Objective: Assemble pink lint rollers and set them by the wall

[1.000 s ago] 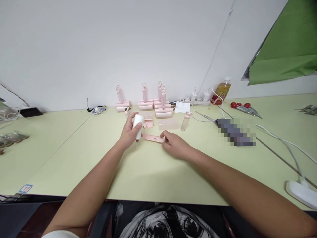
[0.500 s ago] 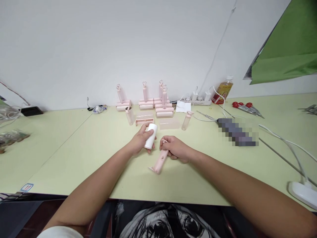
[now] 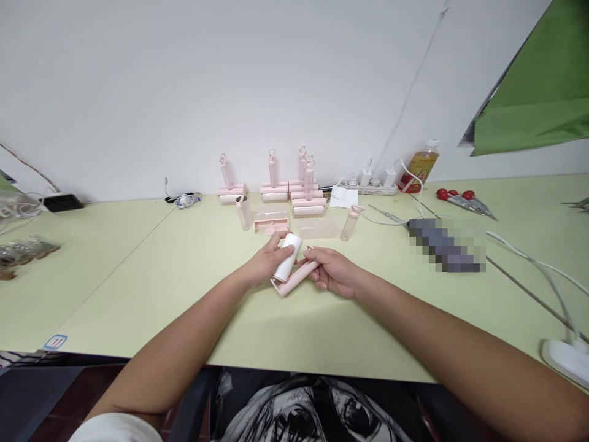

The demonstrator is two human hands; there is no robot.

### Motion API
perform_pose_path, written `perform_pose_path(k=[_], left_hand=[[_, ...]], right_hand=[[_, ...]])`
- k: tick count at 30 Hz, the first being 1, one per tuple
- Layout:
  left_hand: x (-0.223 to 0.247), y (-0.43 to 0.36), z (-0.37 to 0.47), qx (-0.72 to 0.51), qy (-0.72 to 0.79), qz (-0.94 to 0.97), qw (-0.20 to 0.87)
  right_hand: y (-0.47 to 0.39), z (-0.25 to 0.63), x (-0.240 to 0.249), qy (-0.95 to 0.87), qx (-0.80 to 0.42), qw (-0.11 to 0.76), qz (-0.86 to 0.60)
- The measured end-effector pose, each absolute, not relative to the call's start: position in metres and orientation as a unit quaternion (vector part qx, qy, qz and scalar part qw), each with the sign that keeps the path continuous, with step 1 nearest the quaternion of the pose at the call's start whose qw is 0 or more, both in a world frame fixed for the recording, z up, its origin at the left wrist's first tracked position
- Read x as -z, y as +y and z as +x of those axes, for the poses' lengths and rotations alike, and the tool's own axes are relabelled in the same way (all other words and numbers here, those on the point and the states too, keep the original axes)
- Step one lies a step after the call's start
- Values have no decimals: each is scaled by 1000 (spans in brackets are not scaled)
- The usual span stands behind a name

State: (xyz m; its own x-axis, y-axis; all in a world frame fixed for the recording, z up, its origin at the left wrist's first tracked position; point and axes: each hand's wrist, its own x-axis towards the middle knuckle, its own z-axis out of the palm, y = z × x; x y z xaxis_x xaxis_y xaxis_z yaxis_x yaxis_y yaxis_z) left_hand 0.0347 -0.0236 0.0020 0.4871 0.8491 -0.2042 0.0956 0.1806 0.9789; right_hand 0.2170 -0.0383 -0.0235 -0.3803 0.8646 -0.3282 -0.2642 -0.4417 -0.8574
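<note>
My left hand is closed around a white lint roll, tilted with its top leaning right. In my right hand is one end of a pink plastic roller holder, slanting down to the left. The lower end of the roll meets the holder's far end cap, or nearly so; whether the two touch I cannot tell. Just beyond my left hand lies an open pink case. Flat on the table near it is a clear lid.
Upright pink tubes stand on the table, one at left and one at right. Finished-looking pink rollers line the wall. Farther right are a power strip, a drink bottle, red-handled tools and white cables.
My right hand has raised and turned the holder so that it lies under the roll. My left hand has moved slightly right, bringing the roll against or close to the holder.
</note>
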Motion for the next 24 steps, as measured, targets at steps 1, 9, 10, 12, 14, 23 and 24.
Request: perform_pose_path(k=[1, 9, 10, 12, 14, 23, 24], left_hand=[[-3, -24, 35, -288, 412, 571, 649], [2, -19, 27, -256, 400, 602, 642], [2, -18, 26, -250, 396, 611, 639], [2, -18, 25, -236, 388, 622, 638], [0, -19, 23, -221, 379, 632, 639], [-7, -15, 11, -189, 317, 741, 561], [-7, -14, 10, -190, 312, 754, 546]], right_hand=[[-38, 217, 24, -365, -746, 382, -407], [-38, 217, 27, -358, -747, 385, -408], [-38, 217, 27, -358, -747, 385, -407], [-39, 216, 27, -361, -747, 387, -403], [-39, 216, 27, -364, -748, 383, -401], [-40, 218, 32, -395, -758, 372, -362], [-40, 218, 32, -394, -760, 374, -357]])
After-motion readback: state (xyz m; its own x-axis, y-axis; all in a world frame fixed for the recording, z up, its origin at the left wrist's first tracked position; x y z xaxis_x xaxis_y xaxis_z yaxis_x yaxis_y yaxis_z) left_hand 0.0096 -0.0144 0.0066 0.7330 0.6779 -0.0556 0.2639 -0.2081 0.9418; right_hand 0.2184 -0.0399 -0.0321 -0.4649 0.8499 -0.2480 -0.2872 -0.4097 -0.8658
